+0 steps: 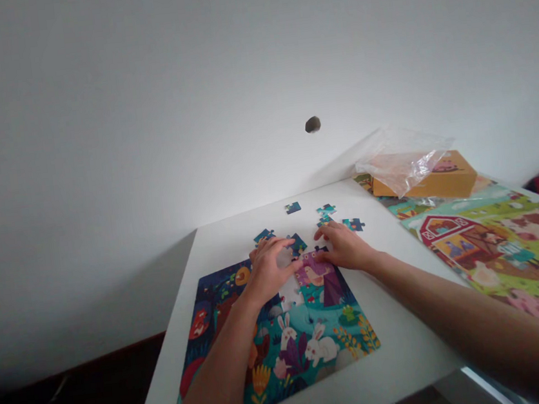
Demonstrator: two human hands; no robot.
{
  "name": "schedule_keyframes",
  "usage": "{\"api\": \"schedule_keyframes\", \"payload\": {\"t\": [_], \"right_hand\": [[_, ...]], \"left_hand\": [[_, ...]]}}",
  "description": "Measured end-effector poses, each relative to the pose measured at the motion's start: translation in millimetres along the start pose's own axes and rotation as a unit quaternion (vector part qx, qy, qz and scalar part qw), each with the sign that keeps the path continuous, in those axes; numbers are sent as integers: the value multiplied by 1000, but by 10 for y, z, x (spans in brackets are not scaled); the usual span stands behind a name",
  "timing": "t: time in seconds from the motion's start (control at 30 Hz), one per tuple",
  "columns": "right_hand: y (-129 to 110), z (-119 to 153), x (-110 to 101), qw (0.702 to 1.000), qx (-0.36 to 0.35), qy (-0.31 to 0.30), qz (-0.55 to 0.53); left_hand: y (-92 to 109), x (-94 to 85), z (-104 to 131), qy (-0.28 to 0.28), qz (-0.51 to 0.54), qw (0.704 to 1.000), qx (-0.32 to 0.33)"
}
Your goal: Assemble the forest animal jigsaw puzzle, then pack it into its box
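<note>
A partly joined jigsaw puzzle [318, 368] with rabbits, plants and a dark blue edge lies on the white table under my hands. My left hand [271, 263] rests over its upper part, thumb and index finger apart, the thumb tip at the left side of a purple puzzle piece [314, 271]. From the other side, my right hand [347, 245] touches the purple area with its thumb, while its curled fingers reach over a loose teal piece. Between the hands lies a dark blue puzzle piece [297, 244]. My left forearm hides some of the puzzle.
Other loose pieces lie beyond my hands: a blue piece [293, 208], a teal piece [326, 210] and a dark piece [354, 224]. On the right, a farm-picture puzzle [479, 249] carries a yellow box [457, 184] with a clear plastic bag [403, 157]. A white wall [238, 102] stands behind the table.
</note>
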State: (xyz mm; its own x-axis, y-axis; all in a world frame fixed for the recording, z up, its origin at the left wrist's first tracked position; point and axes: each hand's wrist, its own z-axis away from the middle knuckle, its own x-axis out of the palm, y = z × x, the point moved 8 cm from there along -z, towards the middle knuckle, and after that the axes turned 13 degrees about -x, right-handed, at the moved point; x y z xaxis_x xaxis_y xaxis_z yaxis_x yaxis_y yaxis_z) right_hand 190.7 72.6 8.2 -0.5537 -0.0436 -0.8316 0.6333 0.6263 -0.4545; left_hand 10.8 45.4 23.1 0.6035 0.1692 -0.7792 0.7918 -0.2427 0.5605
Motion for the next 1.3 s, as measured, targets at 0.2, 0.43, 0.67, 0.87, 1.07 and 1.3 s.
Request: {"api": "schedule_keyframes", "payload": {"t": [0.2, 0.43, 0.67, 0.87, 1.07, 1.3], "right_hand": [[-231, -25, -74, 984, -49, 87, -147], [-221, -43, 32, 972, -16, 81, -219], [-211, -46, 110, 980, -5, 45, -193], [-281, -51, 104, 987, -14, 33, -160], [-334, -46, 117, 985, -18, 22, -168], [-282, -53, 145, 982, 3, 27, -185]], "left_hand": [[0, -76, -46, 6, 138, 990, -27], [-214, -204, -54, 58, 46, 993, -87], [-750, -41, 13, 7, -240, 947, -212], [-632, 96, 90, -13, -284, 935, -211], [-517, 22, 146, 64, -154, 964, -206], [-577, -212, 168, 138, 108, 973, -151]]}}
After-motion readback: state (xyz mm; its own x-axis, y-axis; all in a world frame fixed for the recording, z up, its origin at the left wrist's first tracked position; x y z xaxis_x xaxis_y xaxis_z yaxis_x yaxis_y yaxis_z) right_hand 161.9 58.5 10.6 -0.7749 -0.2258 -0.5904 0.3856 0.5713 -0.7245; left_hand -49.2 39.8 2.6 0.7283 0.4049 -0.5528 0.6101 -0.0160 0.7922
